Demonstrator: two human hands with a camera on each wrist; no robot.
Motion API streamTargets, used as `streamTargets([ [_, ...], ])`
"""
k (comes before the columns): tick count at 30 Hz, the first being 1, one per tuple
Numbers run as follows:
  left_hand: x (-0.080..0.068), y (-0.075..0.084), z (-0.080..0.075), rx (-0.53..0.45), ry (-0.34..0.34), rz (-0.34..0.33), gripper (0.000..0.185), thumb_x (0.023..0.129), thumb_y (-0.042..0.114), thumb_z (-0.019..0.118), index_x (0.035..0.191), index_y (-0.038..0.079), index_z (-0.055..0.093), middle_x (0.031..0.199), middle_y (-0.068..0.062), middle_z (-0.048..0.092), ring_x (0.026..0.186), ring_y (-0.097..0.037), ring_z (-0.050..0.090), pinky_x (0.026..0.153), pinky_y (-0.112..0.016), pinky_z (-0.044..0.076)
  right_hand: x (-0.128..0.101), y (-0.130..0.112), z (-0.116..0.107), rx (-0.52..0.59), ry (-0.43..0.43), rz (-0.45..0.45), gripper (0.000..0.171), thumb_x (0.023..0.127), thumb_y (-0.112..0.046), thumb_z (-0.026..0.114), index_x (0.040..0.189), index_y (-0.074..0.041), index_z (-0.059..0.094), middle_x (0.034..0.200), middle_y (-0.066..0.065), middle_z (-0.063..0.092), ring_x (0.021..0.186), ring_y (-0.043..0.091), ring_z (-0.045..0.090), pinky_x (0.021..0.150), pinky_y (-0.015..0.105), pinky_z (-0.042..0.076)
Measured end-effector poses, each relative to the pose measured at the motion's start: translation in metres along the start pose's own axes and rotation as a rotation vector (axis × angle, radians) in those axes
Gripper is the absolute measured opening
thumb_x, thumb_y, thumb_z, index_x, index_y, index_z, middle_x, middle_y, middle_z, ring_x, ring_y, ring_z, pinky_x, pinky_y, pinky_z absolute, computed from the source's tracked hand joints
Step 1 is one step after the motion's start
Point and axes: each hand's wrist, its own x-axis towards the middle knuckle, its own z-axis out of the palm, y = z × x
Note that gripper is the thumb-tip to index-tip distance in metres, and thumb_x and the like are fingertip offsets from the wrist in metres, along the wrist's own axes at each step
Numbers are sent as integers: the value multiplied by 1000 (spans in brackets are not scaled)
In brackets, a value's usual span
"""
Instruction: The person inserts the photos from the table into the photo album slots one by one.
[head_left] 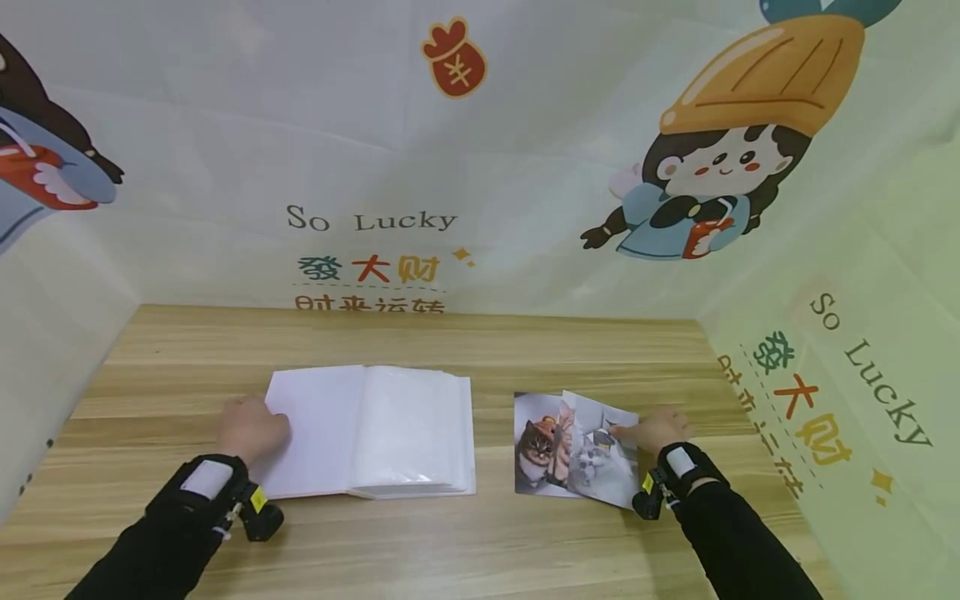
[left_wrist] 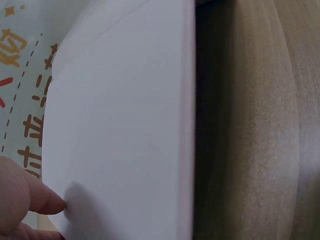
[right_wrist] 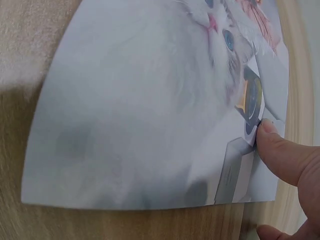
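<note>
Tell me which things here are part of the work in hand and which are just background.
In use:
open photo album, left hand resting on its left page
top cat photo, touched by right hand
cat photo beneath

Just there:
wooden table
cartoon-printed backdrop

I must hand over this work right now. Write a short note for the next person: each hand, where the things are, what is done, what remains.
Left hand: open, resting on the left page of the open album, which lies flat on the table.
Right hand: one fingertip presses on the top photo, a white cat, lying on a small pile of photos to the right of the album.
Done: album is open; its visible pages look blank.
Left: probably putting the photos in the album; none is lifted yet.
</note>
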Motion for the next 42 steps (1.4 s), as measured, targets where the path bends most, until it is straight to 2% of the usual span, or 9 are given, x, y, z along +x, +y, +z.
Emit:
streamTargets([
  [5, 0, 9, 10, 101, 32, 47, 52, 88, 14, 46, 112, -32, 48, 113, -49, 46, 108, -56, 46, 90, -60, 42, -3, -5, 0, -35, 20, -38, 83, 87, -40, 72, 127, 27, 44, 134, 46, 40, 128, 57, 37, 108, 58, 32],
  [9, -3, 23, 17, 63, 77, 40, 54, 90, 14, 45, 118, -32, 43, 115, -49, 42, 110, -56, 42, 90, -60, 41, -3, -8, -2, -65, 32, -74, 65, 88, -38, 71, 115, 20, 61, 120, 39, 56, 112, 49, 50, 95, 52, 42],
  [17, -9, 63, 42, -96, 129, 125, 64, 94, 16, 47, 136, -29, 29, 142, -48, 24, 136, -61, 22, 110, -65, 31, 11, -3, 0, -13, 38, -98, 59, 88, -32, 70, 114, 20, 61, 108, 33, 64, 90, 37, 59, 77, 41, 51],
  [22, -9, 86, 57, -84, 120, 188, 73, 97, 22, 51, 145, -24, 21, 154, -44, 17, 146, -57, 10, 119, -64, 14, 19, -11, -11, 120, 30, -123, 46, 88, -19, 67, 108, 22, 61, 98, 32, 64, 79, 33, 59, 66, 37, 53],
  [26, -10, 92, 69, -46, 98, 198, 81, 97, 28, 54, 149, -21, 15, 158, -40, 9, 149, -53, 4, 119, -66, 8, 59, -9, -18, 167, 51, -219, 45, 86, -21, 69, 102, 20, 62, 94, 30, 64, 76, 32, 59, 64, 37, 52],
  [32, -10, 91, 80, -32, 95, 205, 83, 100, 29, 51, 151, -19, 7, 161, -36, -2, 151, -48, -4, 120, -65, 1, 120, -25, -42, 182, -19, -268, 56, 92, -35, 69, 114, 16, 59, 105, 26, 62, 86, 34, 65, 69, 41, 60],
  [37, -13, 92, 79, -32, 84, 228, 76, 102, 24, 44, 151, -19, 5, 161, -35, -6, 152, -47, -7, 120, -64, -2, 61, -97, -85, 234, -100, -223, 60, 103, -23, 48, 148, 13, 33, 145, 31, 43, 120, 39, 54, 95, 47, 54],
  [39, -14, 93, 78, -26, 75, 232, 73, 103, 22, 42, 152, -18, 5, 162, -35, -6, 152, -46, -7, 120, -64, -3, 33, -126, -92, 263, -112, -207, 59, 106, -18, 39, 152, 14, 21, 154, 31, 32, 128, 40, 47, 104, 49, 48],
  [42, -17, 94, 79, -29, 65, 236, 70, 104, 21, 39, 152, -18, 6, 162, -34, -5, 152, -45, -7, 120, -64, -3, 15, -155, -88, 318, -97, -231, 54, 107, -15, 34, 151, 15, 24, 151, 30, 36, 124, 36, 47, 106, 48, 47],
])
